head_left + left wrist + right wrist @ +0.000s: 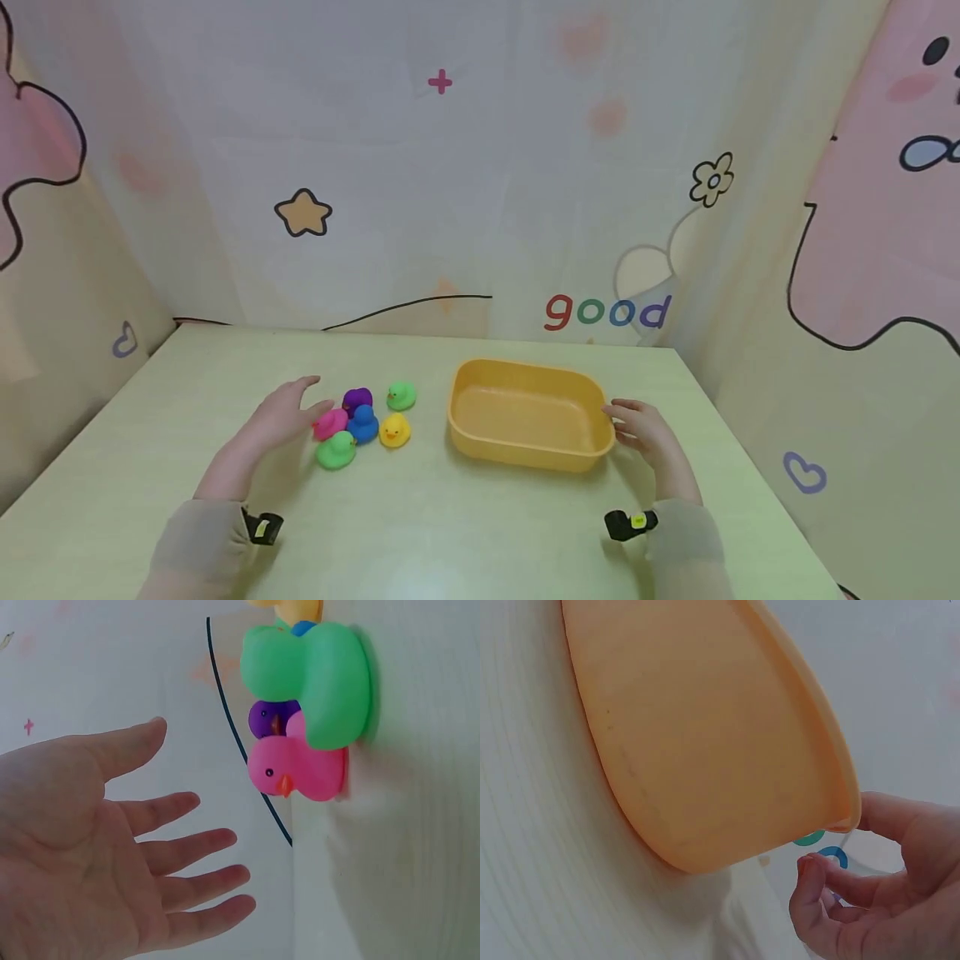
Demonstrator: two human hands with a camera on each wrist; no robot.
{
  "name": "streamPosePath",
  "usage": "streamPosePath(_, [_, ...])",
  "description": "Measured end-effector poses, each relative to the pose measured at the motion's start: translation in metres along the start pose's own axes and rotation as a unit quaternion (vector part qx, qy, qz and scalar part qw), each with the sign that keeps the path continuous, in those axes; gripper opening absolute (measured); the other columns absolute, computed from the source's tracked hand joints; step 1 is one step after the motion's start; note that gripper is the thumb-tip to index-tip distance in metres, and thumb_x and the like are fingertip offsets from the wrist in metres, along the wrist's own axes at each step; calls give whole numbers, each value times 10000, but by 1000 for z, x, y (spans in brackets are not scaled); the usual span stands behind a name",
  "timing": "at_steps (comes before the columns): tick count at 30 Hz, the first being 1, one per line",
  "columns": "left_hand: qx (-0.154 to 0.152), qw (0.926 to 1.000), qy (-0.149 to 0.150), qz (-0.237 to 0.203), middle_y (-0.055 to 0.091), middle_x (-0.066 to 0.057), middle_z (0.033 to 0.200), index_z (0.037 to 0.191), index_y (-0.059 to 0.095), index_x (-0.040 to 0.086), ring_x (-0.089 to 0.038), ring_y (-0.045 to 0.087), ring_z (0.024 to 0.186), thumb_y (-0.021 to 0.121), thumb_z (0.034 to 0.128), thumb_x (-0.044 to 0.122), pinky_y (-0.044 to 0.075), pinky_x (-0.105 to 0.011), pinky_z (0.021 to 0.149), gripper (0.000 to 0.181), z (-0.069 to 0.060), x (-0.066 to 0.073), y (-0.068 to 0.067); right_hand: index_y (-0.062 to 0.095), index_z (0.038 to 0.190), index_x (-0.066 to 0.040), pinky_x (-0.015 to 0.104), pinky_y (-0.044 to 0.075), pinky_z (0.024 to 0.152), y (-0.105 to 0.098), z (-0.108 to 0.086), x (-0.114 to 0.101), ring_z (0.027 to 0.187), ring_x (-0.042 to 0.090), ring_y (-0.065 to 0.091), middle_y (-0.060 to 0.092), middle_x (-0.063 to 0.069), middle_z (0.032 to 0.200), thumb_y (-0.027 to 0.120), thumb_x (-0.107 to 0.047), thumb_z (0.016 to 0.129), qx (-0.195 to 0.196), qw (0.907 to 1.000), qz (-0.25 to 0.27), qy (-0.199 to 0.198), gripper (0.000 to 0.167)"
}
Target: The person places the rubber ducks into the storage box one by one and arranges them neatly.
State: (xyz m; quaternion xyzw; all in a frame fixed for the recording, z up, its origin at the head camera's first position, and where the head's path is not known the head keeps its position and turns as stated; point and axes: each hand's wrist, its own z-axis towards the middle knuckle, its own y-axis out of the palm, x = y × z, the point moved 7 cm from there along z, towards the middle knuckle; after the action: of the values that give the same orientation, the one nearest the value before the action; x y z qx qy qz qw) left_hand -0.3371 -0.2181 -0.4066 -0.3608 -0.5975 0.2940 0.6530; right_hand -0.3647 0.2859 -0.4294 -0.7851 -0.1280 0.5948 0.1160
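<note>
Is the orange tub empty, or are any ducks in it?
The tub is empty: the head view shows its bare floor, and the six ducks sit outside it on the table.

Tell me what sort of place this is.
Probably a play or recording booth: cartoon-printed hangings stand behind and beside a pale table bearing toy ducks and a yellow basin.
</note>
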Motion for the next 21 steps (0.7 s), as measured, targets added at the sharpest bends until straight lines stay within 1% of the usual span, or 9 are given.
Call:
streamPosePath(1, [-46,10000,24,-59,426,-377,1396,1414,377,-114,-558,397,1280,566,975,325,371,-646,1032,649,0,-2,0,285,1458,129,196,535,771,1,1,1,960,148,607,459,269,1386,546,-223,993,-6,10000,69,-13,639])
streamPosePath(2, [-98,9999,44,-129,432,-378,1390,1413,381,-111,-561,406,1270,567,975,324,383,-644,1021,645,0,-4,0,288,1456,131,184,532,746,1,2,3,917,108,608,463,270,1381,549,-211,991,-19,9999,136,-36,634])
streamPosePath(6, [-350,9972,-8,-657,438,-366,1394,1431,372,-88,-555,426,1261,577,974,333,418,-622,1003,654,-1,-13,2,300,1459,122,178,544,745,5,7,7,861,48,603,455,275,1400,557,-155,976,-73,9992,378,-113,614])
streamPosePath(7, [-402,9961,5,-789,439,-366,1392,1431,372,-91,-554,431,1258,582,973,322,424,-615,1003,652,-1,-15,2,302,1461,118,176,545,744,5,7,7,851,41,600,483,260,1373,564,-142,970,-60,9990,418,-129,615])
streamPosePath(9, [-522,9927,-10,-1090,436,-359,1401,1436,365,-90,-541,433,1264,597,967,303,423,-605,1012,655,-1,-18,5,319,1460,107,169,545,729,5,9,8,822,37,594,564,208,1277,577,-106,954,-1,9984,544,-142,607])
streamPosePath(12, [-668,9882,24,-1377,438,-359,1398,1432,365,-98,-530,443,1259,616,957,258,421,-605,1013,644,-2,-22,8,322,1458,105,166,538,696,6,9,8,780,36,587,652,63,1064,590,-67,931,50,9971,731,-185,616])
streamPosePath(13, [-723,9869,29,-1440,438,-358,1397,1431,367,-98,-527,443,1259,625,951,243,419,-607,1013,642,-2,-23,9,327,1455,104,167,536,687,6,9,8,767,37,587,657,18,1001,594,-55,924,74,9965,806,-189,615])
streamPosePath(15, [-831,9854,60,-1487,439,-355,1396,1430,371,-94,-525,448,1253,637,942,226,417,-614,1009,642,-2,-26,11,332,1448,106,170,536,678,7,9,8,753,37,591,656,-25,929,594,-36,915,87,9955,916,-213,611])
streamPosePath(21, [-1142,9806,162,-1584,448,-341,1392,1432,392,-66,-513,468,1243,690,892,169,406,-630,1007,660,-1,-30,18,347,1432,117,163,532,674,13,10,5,740,26,587,654,-38,912,591,-20,908,63,9945,985,-345,595])
